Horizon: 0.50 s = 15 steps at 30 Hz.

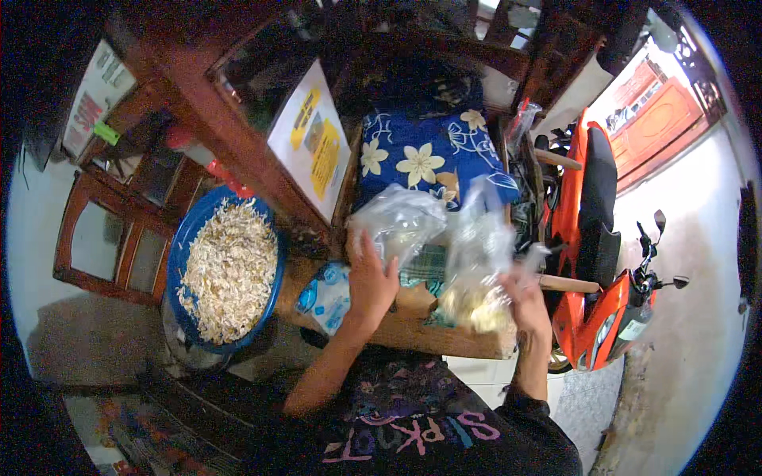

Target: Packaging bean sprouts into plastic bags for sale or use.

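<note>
My left hand (371,289) is at the near side of a crumpled clear plastic bag (409,218), its edge between thumb and fingers. What that bag contains is hard to make out. Over to the right, my right hand (525,301) grips a second clear plastic bag (476,246), blurred by motion, with pale yellow pieces low inside it. Both bags are above a wooden bench (476,343). Beside my left wrist lies a blue and white packet (327,300).
A blue basin (176,274) full of pale shredded pieces stands at the left. Behind the bags is a blue flowered cloth (413,135). A white board with yellow print (309,143) leans near the wooden frame. An orange motorbike (575,317) is parked at the right.
</note>
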Each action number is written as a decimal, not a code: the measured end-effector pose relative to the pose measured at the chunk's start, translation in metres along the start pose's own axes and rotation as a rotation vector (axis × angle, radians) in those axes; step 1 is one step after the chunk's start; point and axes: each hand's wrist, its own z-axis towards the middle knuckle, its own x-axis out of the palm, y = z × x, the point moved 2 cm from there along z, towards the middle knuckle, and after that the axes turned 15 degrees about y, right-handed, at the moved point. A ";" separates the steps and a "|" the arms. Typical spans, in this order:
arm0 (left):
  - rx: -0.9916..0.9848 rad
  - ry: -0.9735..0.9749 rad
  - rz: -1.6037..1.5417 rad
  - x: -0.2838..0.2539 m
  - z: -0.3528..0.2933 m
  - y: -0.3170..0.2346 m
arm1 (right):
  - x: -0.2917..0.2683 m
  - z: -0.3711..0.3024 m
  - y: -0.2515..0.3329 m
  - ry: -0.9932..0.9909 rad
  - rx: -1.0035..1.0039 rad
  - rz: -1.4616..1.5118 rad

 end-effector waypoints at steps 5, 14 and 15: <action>0.267 0.453 -0.464 0.028 0.000 -0.026 | 0.051 0.010 0.006 0.164 0.273 0.518; 0.743 0.619 -0.214 0.064 -0.034 0.000 | 0.059 0.062 -0.066 0.088 0.329 1.205; 0.649 0.604 -0.436 0.071 -0.038 0.002 | 0.057 0.063 -0.060 0.110 0.345 1.228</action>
